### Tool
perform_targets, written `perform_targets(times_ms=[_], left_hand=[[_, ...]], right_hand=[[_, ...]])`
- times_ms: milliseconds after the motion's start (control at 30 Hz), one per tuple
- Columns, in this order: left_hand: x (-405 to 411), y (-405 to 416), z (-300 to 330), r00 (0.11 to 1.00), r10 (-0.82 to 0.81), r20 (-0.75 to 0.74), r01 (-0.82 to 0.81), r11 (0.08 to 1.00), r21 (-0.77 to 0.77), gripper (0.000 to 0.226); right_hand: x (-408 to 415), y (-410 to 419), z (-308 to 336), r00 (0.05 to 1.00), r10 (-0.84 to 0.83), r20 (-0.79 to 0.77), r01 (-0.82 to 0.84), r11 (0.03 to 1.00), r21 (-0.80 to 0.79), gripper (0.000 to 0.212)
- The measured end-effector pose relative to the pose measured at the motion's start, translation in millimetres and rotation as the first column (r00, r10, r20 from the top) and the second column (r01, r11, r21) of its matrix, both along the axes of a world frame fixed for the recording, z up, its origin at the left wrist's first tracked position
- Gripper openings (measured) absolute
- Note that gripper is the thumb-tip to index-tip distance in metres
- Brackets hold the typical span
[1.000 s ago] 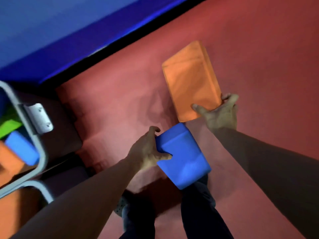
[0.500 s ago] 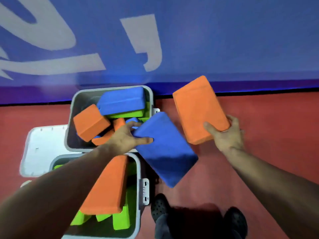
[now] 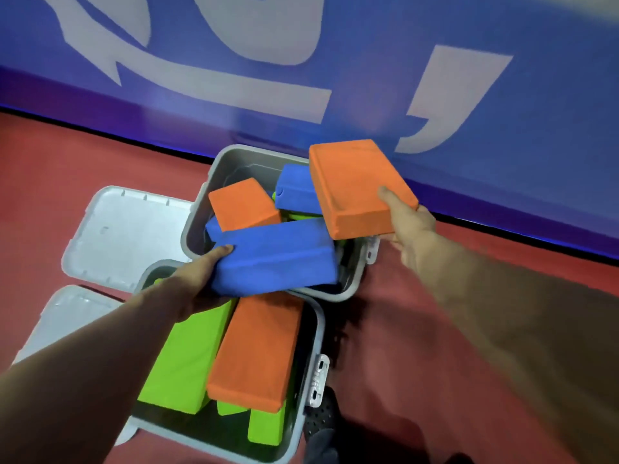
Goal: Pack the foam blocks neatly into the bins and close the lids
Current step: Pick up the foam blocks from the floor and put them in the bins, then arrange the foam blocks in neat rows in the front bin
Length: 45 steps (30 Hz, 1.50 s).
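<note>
We are mid-loading: our left hand grips a blue block and our right hand an orange block over the far bin, where both next need laying flat.

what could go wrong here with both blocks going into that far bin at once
1. The far bin already holds blocks lying askew; adding the blue block in the left hand may pile them above the rim, so the lid might not close.
2. The orange block in the right hand overhangs the bin's right edge and could slip to the floor.
</note>
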<state>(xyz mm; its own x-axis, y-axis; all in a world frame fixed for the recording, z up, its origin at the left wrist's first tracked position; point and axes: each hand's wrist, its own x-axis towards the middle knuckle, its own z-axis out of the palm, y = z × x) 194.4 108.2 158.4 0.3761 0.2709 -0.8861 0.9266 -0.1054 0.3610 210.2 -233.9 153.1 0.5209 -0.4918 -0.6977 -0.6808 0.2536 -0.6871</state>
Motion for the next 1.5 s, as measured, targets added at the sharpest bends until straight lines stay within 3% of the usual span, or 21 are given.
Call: perform_targets(times_ms=[67, 200, 333, 500, 567, 667, 733, 767, 833, 867, 933, 1033, 1233, 1367, 1500], left_hand=[[-0.6, -7.2, -19.2, 0.998, 0.049, -0.037, -0.052, 0.996, -0.073, 0.046], [5.8, -27.1, -54.4, 0.999, 0.008, -0.032, -0.009, 1.000, -0.018, 0.062], [26.4, -43.6, -86.6, 0.997, 0.059, 0.039, -0.060, 0.998, 0.023, 0.075], [24.7, -45.0, -96.3, 0.979, 0.174, 0.105, -0.162, 0.980, -0.118, 0.062], [20.9, -38.2, -96.1, 0.974, 0.195, 0.116, -0.172, 0.968, -0.182, 0.054], [18.3, -31.9, -91.4, 0.987, 0.109, 0.115, -0.080, 0.971, -0.226, 0.055], [19.9, -30.9, -85.0, 0.991, -0.061, 0.118, 0.073, 0.992, -0.101, 0.064], [21.2, -29.5, -84.1, 0.979, -0.162, 0.123, 0.164, 0.986, -0.005, 0.067], [21.6, -26.5, -72.9, 0.922, -0.365, 0.132, 0.337, 0.921, 0.195, 0.080], [21.2, -21.8, -64.7, 0.871, -0.475, 0.128, 0.427, 0.859, 0.283, 0.093], [18.1, -12.5, -44.4, 0.749, -0.654, 0.108, 0.567, 0.716, 0.407, 0.107], [12.2, -7.5, 4.4, 0.593, -0.797, 0.111, 0.653, 0.557, 0.513, 0.098], [-3.9, -18.4, 146.0, 0.325, -0.943, 0.068, 0.629, 0.270, 0.729, 0.078], [-30.9, -13.2, 224.7, 0.255, -0.967, 0.018, 0.571, 0.166, 0.804, 0.077], [-72.1, -5.4, 298.4, 0.201, -0.978, -0.064, 0.545, 0.057, 0.836, 0.092]], right_hand=[[17.5, 6.2, 3.4, 1.000, -0.022, -0.022, 0.022, 0.999, 0.023, 0.110], [27.5, 29.3, 0.9, 0.995, 0.059, -0.076, -0.051, 0.994, 0.100, 0.083], [31.0, 51.9, -16.0, 0.987, 0.119, -0.104, -0.105, 0.986, 0.132, 0.072], [47.1, 64.8, -25.2, 0.988, 0.151, -0.031, -0.141, 0.964, 0.224, 0.041], [49.8, 65.3, -28.4, 0.981, 0.191, -0.009, -0.183, 0.950, 0.254, 0.039], [43.8, 61.9, -28.4, 0.977, 0.213, -0.007, -0.204, 0.941, 0.269, 0.036], [38.0, 57.3, -26.0, 0.981, 0.195, -0.007, -0.189, 0.957, 0.222, 0.036], [33.9, 55.7, -22.9, 0.979, 0.204, -0.016, -0.199, 0.965, 0.172, 0.049], [22.1, 50.7, -15.7, 0.968, 0.246, -0.039, -0.246, 0.969, 0.007, 0.084], [13.9, 48.7, -9.4, 0.956, 0.291, -0.040, -0.293, 0.953, -0.077, 0.087], [-3.9, 47.9, 12.5, 0.895, 0.441, -0.065, -0.444, 0.869, -0.217, 0.072], [-22.4, 49.9, 63.2, 0.740, 0.655, -0.153, -0.657, 0.656, -0.370, 0.061], [-54.4, 58.6, 169.5, 0.538, 0.811, -0.229, -0.767, 0.358, -0.533, 0.065], [-89.9, 56.7, 230.6, 0.427, 0.850, -0.307, -0.786, 0.181, -0.591, 0.067], [-127.5, 53.9, 296.3, 0.398, 0.845, -0.358, -0.757, 0.083, -0.648, 0.068]])
